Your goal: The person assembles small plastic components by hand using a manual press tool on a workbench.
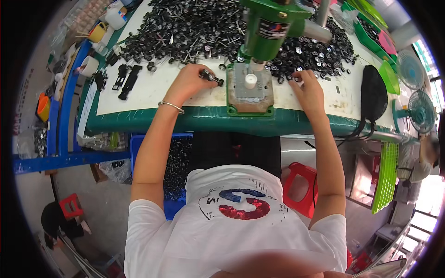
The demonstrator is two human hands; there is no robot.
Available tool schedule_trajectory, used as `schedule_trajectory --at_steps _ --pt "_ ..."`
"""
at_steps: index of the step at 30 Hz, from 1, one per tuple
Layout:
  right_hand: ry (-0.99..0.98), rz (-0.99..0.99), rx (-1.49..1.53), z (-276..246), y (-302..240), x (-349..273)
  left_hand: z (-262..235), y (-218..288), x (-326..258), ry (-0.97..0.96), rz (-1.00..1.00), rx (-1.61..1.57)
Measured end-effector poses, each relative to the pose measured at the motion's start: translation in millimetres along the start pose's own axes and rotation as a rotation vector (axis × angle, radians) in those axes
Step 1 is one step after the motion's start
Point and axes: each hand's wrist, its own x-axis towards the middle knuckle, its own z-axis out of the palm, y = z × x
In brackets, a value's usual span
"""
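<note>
My left hand point(189, 84) is closed around a wheel axle point(211, 77), a short rod with a small black wheel at its end, just left of the press base. My right hand point(308, 90) is at the near edge of the wheel pile, its thumb and forefinger pinching a small black wheel point(297, 79). Between my hands stands a green bench press point(265, 39). On its metal base plate point(241, 95) sits a white round fixture point(251, 81) with nothing visible on it. Loose black wheels point(308, 55) lie right of the press.
A heap of wheels on rods point(185, 32) covers the table's far left. Black toy-car chassis point(130, 82) lie on the left side. A black cloth bag point(373, 95) is at the right. A blue bin point(174, 204) of small dark parts and a red stool point(300, 187) stand below.
</note>
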Motion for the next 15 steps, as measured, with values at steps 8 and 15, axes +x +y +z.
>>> schedule_trajectory --at_steps 8,15 --pt "0.006 0.093 -0.102 5.4 -13.4 2.6 14.0 -16.3 -12.0 0.068 0.019 -0.506" --pt "0.089 0.041 0.304 2.9 -22.7 3.7 9.0 -20.0 -12.3 0.110 0.033 -0.714"
